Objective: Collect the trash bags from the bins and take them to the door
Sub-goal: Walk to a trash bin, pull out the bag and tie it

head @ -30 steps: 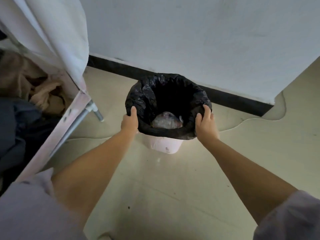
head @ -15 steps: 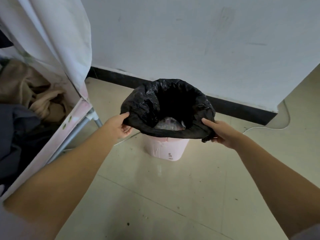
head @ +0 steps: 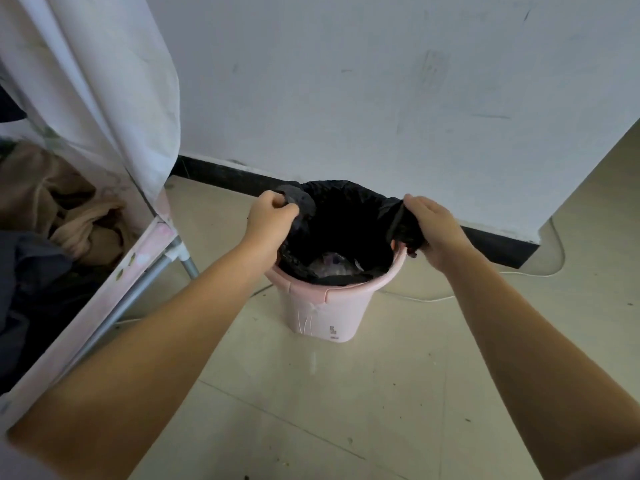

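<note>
A black trash bag (head: 343,220) sits in a small pink bin (head: 322,310) on the floor by the white wall. My left hand (head: 268,221) is closed on the bag's left edge, and my right hand (head: 433,226) grips its right edge. Both edges are lifted off the bin's rim, so the pink rim shows at the front. The bag hangs open, and crumpled clear plastic trash (head: 329,265) lies at its bottom.
A fabric wardrobe (head: 104,98) with a metal leg (head: 187,265) stands at the left, clothes (head: 52,209) piled inside. A white cable (head: 433,298) runs along the floor behind the bin. Pale tiled floor (head: 346,393) extends in front; a black baseboard (head: 502,247) lines the wall.
My hands went from resting on the bag's folded-over rim to gripping it and peeling it upward. The pink rim of the bin is now uncovered.
</note>
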A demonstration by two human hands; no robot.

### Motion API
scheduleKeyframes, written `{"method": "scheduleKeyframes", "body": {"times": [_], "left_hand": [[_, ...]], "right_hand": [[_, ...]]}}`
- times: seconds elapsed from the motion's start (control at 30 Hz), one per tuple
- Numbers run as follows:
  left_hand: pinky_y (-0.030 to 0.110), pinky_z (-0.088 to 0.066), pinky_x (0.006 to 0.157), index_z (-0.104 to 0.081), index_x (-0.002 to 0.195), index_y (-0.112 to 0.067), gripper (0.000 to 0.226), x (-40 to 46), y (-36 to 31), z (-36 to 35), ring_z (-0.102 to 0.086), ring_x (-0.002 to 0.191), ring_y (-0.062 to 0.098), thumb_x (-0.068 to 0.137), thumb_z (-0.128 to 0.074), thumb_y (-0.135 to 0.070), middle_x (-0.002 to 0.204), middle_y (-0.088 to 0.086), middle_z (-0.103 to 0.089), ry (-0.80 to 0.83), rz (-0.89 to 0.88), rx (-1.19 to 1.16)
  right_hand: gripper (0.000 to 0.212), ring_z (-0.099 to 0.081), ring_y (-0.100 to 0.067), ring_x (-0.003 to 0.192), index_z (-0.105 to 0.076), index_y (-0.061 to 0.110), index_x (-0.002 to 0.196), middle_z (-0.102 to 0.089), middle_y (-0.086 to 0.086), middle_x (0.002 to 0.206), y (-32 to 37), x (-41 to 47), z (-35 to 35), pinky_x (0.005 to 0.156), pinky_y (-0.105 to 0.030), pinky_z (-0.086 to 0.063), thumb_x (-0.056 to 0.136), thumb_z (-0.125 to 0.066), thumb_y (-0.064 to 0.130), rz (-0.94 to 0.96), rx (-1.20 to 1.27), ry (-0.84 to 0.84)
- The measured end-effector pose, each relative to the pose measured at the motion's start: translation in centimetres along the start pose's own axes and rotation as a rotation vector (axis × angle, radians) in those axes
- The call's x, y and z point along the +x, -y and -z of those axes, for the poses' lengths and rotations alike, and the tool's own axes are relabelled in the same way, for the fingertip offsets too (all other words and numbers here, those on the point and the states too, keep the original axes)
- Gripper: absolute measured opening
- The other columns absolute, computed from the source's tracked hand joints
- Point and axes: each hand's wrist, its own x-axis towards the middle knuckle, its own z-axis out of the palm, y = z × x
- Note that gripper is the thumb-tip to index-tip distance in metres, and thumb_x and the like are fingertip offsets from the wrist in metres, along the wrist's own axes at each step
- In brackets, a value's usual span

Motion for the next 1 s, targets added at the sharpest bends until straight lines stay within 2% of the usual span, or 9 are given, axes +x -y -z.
{"method": "scheduleKeyframes", "body": {"times": [0.13,0.27,0.37,0.47,0.57,0.7,0.83,0.9,1.0], "left_hand": [[0.023,-0.029,0.05,-0.049,0.067,-0.018,0.026,-1.3,-1.3,-1.9,-0.041,0.057,0.014,0.084,-0.056,0.0,0.063,0.001,-0.044,0.236,0.117,-0.176],[0.024,-0.051,0.051,-0.055,0.078,-0.012,0.017,-2.1,-2.7,-2.6,-0.06,0.07,0.018,0.093,-0.05,-0.006,0.076,0.009,-0.059,0.34,0.289,-0.454],[0.035,-0.059,0.064,-0.055,0.091,-0.009,0.012,-0.5,-3.0,-0.7,-0.065,0.082,0.026,0.094,-0.05,-0.019,0.091,0.018,-0.064,0.469,0.395,-0.584],[0.037,-0.056,0.068,-0.051,0.098,-0.011,0.02,1.7,-1.0,0.5,-0.068,0.083,0.022,0.094,-0.051,-0.031,0.092,0.013,-0.067,0.395,0.41,-0.405],[0.036,-0.053,0.069,-0.053,0.11,-0.008,0.037,2.8,1.8,0.5,-0.061,0.079,0.019,0.091,-0.056,-0.039,0.087,0.007,-0.06,0.143,0.458,-0.301],[0.033,-0.057,0.079,-0.064,0.113,-0.016,0.049,3.8,2.9,-0.6,-0.065,0.094,0.021,0.08,-0.067,-0.051,0.106,0.007,-0.069,0.234,0.482,-0.443],[0.018,-0.049,0.051,-0.064,0.09,-0.013,0.009,2.9,2.8,-2.5,-0.057,0.061,0.014,0.087,-0.059,-0.019,0.074,0.005,-0.062,0.413,0.473,-0.249],[0.022,-0.044,0.051,-0.059,0.076,-0.012,0.018,2.6,3.1,-3.3,-0.051,0.054,0.015,0.085,-0.046,-0.003,0.061,0.005,-0.054,0.482,0.463,-0.133],[0.03,-0.044,0.061,-0.065,0.07,-0.012,0.033,2.9,3.0,-3.7,-0.052,0.066,0.024,0.082,-0.038,0.002,0.073,0.011,-0.056,0.483,0.447,-0.119]], "right_hand": [[0.012,-0.064,-0.008,0.074,-0.057,0.011,0.098,-0.062,-0.002,0.086,1.0,-1.2,-4.0,0.058,-0.02,-0.05,0.093,-0.055,0.021,0.052,0.156,0.373],[0.063,-0.056,-0.002,0.109,-0.038,0.02,0.136,-0.058,0.011,0.118,0.3,-1.6,-6.5,0.095,-0.019,-0.045,0.083,-0.071,0.026,0.141,-0.38,0.587],[0.046,-0.06,-0.017,0.107,-0.051,0.018,0.128,-0.064,0.001,0.113,-0.5,-0.6,-6.5,0.094,-0.032,-0.047,0.084,-0.065,0.019,0.313,-0.61,0.352],[0.018,-0.062,-0.031,0.095,-0.065,0.005,0.1,-0.068,-0.017,0.099,-1.5,-0.2,-5.9,0.09,-0.045,-0.048,0.089,-0.051,0.006,0.292,-0.618,0.329],[0.023,-0.064,-0.031,0.093,-0.068,0.004,0.092,-0.069,-0.019,0.099,-1.3,-0.8,-5.6,0.092,-0.045,-0.049,0.091,-0.046,0.001,0.24,-0.483,0.388],[0.022,-0.065,-0.018,0.09,-0.072,0.01,0.089,-0.071,-0.013,0.093,-0.9,-1.7,-5.4,0.092,-0.038,-0.051,0.094,-0.051,0.004,0.16,-0.414,0.673],[0.023,-0.057,-0.024,0.086,-0.07,0.015,0.088,-0.067,-0.02,0.092,-1.1,-2.3,-5.2,0.081,-0.036,-0.047,0.092,-0.051,0.003,0.077,-0.457,0.863],[0.028,-0.056,-0.023,0.086,-0.067,0.018,0.086,-0.063,-0.013,0.09,-0.9,-2.0,-4.7,0.08,-0.034,-0.045,0.09,-0.049,-0.003,0.058,-0.452,0.824],[0.026,-0.058,-0.018,0.089,-0.059,0.016,0.097,-0.061,-0.001,0.091,-0.4,-0.9,-3.1,0.081,-0.027,-0.047,0.086,-0.049,-0.005,0.076,-0.457,0.565]]}}
